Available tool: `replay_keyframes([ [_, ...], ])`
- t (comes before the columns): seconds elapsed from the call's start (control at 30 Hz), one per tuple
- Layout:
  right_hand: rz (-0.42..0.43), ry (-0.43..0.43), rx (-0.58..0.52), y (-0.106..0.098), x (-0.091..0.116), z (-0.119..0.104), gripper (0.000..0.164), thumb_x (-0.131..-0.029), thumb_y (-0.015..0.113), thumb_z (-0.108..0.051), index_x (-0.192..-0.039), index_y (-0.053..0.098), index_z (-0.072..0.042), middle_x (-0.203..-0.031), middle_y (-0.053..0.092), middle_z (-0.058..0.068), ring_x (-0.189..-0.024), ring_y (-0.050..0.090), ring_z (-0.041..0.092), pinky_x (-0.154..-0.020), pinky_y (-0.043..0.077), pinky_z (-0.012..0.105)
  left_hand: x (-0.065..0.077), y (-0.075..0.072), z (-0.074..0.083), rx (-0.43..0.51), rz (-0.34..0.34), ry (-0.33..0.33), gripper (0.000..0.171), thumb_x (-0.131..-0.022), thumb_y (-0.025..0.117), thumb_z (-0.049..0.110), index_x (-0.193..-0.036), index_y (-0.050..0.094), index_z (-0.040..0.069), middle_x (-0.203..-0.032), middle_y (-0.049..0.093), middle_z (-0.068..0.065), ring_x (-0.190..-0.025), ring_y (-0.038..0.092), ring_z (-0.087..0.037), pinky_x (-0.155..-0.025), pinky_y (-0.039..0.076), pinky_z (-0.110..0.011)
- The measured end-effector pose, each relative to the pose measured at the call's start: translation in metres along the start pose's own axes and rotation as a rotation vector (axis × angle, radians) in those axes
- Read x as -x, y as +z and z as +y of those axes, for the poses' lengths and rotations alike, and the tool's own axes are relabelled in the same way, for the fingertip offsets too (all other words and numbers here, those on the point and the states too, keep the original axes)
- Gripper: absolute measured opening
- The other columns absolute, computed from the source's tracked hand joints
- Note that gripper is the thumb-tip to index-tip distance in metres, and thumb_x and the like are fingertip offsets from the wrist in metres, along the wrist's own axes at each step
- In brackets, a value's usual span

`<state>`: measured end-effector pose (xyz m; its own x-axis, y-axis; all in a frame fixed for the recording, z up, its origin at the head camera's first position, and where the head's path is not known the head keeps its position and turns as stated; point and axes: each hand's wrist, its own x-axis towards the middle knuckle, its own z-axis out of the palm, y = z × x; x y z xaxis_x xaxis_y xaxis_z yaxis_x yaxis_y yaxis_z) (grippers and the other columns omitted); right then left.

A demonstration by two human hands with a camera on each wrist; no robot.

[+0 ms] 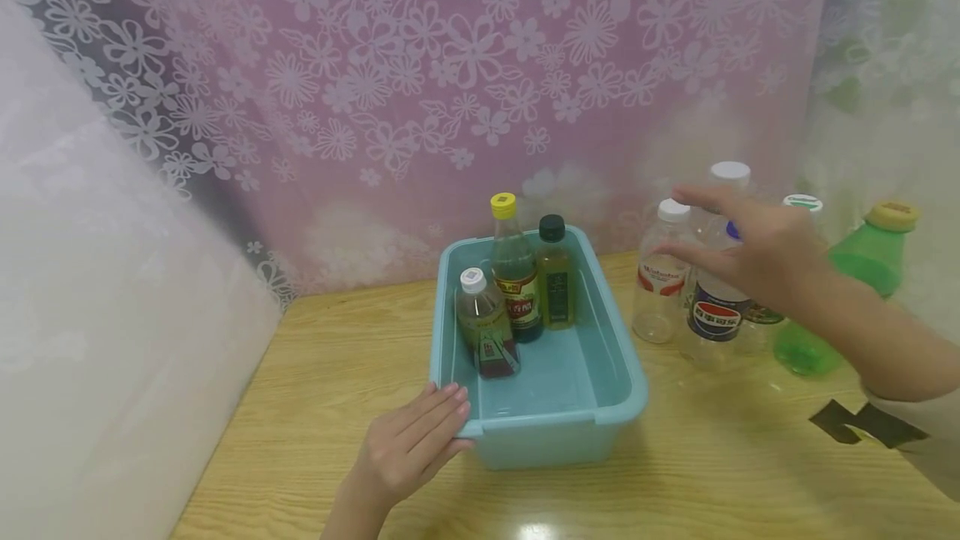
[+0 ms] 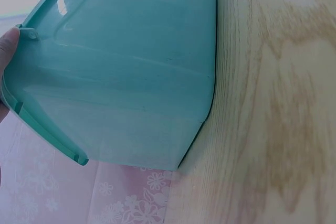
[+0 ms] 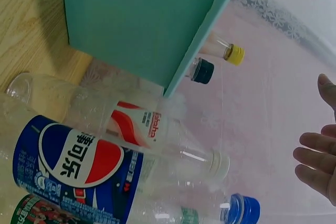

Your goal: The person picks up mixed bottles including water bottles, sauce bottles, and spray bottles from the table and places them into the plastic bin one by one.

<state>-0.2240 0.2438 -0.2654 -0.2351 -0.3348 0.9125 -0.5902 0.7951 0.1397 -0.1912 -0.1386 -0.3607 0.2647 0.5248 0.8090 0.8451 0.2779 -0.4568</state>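
Observation:
My left hand (image 1: 408,448) holds the near left corner of a light-blue plastic basin (image 1: 547,440), fingers over the rim and thumb outside it. Three bottles stand inside: a yellow-capped bottle (image 1: 517,294), a black-capped bottle (image 1: 557,286) and a white-capped bottle of dark liquid (image 1: 487,332). To the right, my right hand (image 1: 780,252) hovers over a group of clear bottles, thumb and fingers spread apart with nothing between them. Beneath it are a Pepsi bottle (image 3: 79,166) with a blue cap and a Wahaha bottle (image 3: 134,124) with a white cap.
A green bottle (image 1: 870,261) with a yellow cap leans at the far right. A tall white-capped bottle (image 1: 730,175) and another white-capped bottle (image 1: 802,205) stand partly hidden behind my right hand. A flowered curtain (image 1: 480,82) hangs behind the wooden table (image 1: 337,365).

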Motion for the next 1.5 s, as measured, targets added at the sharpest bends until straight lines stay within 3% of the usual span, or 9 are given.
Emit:
replay_keyframes([
  [0.13, 0.03, 0.035, 0.025, -0.005, 0.002, 0.005, 0.078, -0.082, 0.049, -0.072, -0.099, 0.069, 0.002, -0.085, 0.071, 0.02, -0.039, 0.053, 0.029, -0.029, 0.031, 0.032, 0.0, 0.0, 0.0, -0.002, -0.001, 0.001, 0.024, -0.092, 0.062, 0.019, -0.09, 0.072, -0.003, -0.083, 0.072, -0.016, -0.073, 0.072, -0.023, -0.071, 0.062, -0.032],
  [0.23, 0.035, 0.053, 0.053, -0.009, 0.004, 0.009, 0.079, -0.082, 0.049, -0.072, -0.099, 0.068, 0.002, -0.085, 0.071, 0.02, -0.039, 0.053, 0.033, -0.029, 0.029, 0.029, 0.0, 0.0, 0.0, -0.002, -0.005, -0.003, 0.024, -0.092, 0.062, 0.019, -0.09, 0.072, -0.003, -0.083, 0.072, -0.016, -0.073, 0.072, -0.023, -0.071, 0.062, -0.032],
  [0.37, -0.005, 0.06, 0.113, -0.014, 0.01, 0.015, 0.082, -0.084, 0.044, -0.073, -0.102, 0.067, 0.004, -0.088, 0.07, 0.022, -0.031, 0.036, 0.023, -0.028, 0.015, 0.021, 0.0, 0.0, 0.001, -0.002, -0.01, -0.007, 0.024, -0.092, 0.062, 0.019, -0.09, 0.072, -0.003, -0.083, 0.073, -0.016, -0.074, 0.072, -0.023, -0.071, 0.062, -0.033],
  [0.47, -0.024, 0.069, 0.139, -0.017, 0.013, 0.02, 0.083, -0.084, 0.043, -0.073, -0.106, 0.067, 0.004, -0.092, 0.07, 0.023, -0.032, 0.034, 0.02, -0.028, 0.014, 0.021, 0.001, -0.001, 0.001, 0.001, -0.009, -0.008, 0.024, -0.092, 0.062, 0.019, -0.09, 0.072, -0.003, -0.083, 0.073, -0.016, -0.074, 0.072, -0.023, -0.071, 0.062, -0.033],
  [0.63, -0.03, 0.107, 0.128, -0.021, 0.019, 0.025, 0.084, -0.083, 0.047, -0.072, -0.107, 0.066, 0.005, -0.094, 0.07, 0.022, -0.033, 0.043, 0.024, -0.03, 0.015, 0.018, 0.002, 0.0, 0.001, 0.008, -0.011, -0.017, 0.024, -0.092, 0.062, 0.019, -0.09, 0.072, -0.003, -0.084, 0.072, -0.016, -0.075, 0.072, -0.024, -0.072, 0.062, -0.033],
  [0.83, -0.075, 0.142, 0.105, -0.022, 0.026, 0.03, 0.086, -0.083, 0.045, -0.073, -0.104, 0.065, 0.008, -0.095, 0.068, 0.026, -0.062, 0.064, 0.042, -0.029, 0.023, 0.021, 0.002, -0.001, 0.0, 0.001, -0.007, -0.008, 0.024, -0.092, 0.062, 0.019, -0.09, 0.072, -0.003, -0.083, 0.072, -0.016, -0.074, 0.072, -0.023, -0.071, 0.062, -0.033],
  [1.17, -0.124, 0.238, 0.115, -0.015, 0.036, 0.036, 0.088, -0.079, 0.04, -0.079, -0.101, 0.067, 0.002, -0.088, 0.069, 0.025, -0.067, 0.064, 0.044, -0.032, 0.029, 0.024, 0.001, -0.001, 0.0, 0.001, -0.006, -0.008, 0.024, -0.092, 0.062, 0.019, -0.089, 0.072, -0.003, -0.082, 0.072, -0.016, -0.074, 0.072, -0.023, -0.071, 0.062, -0.032],
  [1.33, -0.154, 0.265, 0.124, -0.01, 0.042, 0.039, 0.084, -0.08, 0.039, -0.078, -0.101, 0.067, -0.002, -0.07, 0.067, 0.019, -0.052, 0.058, 0.033, -0.033, 0.025, 0.021, 0.0, -0.001, 0.0, -0.002, -0.005, -0.006, 0.024, -0.092, 0.062, 0.019, -0.09, 0.072, -0.003, -0.082, 0.073, -0.016, -0.074, 0.072, -0.023, -0.071, 0.062, -0.032],
  [1.5, -0.283, 0.386, 0.073, -0.009, 0.049, 0.041, 0.053, -0.081, 0.07, -0.051, -0.116, 0.066, -0.012, -0.068, 0.066, 0.012, -0.056, 0.055, 0.023, -0.036, 0.028, 0.015, 0.0, -0.001, 0.0, 0.004, -0.004, -0.01, 0.024, -0.092, 0.062, 0.019, -0.089, 0.072, -0.003, -0.083, 0.073, -0.016, -0.074, 0.072, -0.023, -0.071, 0.062, -0.032],
])
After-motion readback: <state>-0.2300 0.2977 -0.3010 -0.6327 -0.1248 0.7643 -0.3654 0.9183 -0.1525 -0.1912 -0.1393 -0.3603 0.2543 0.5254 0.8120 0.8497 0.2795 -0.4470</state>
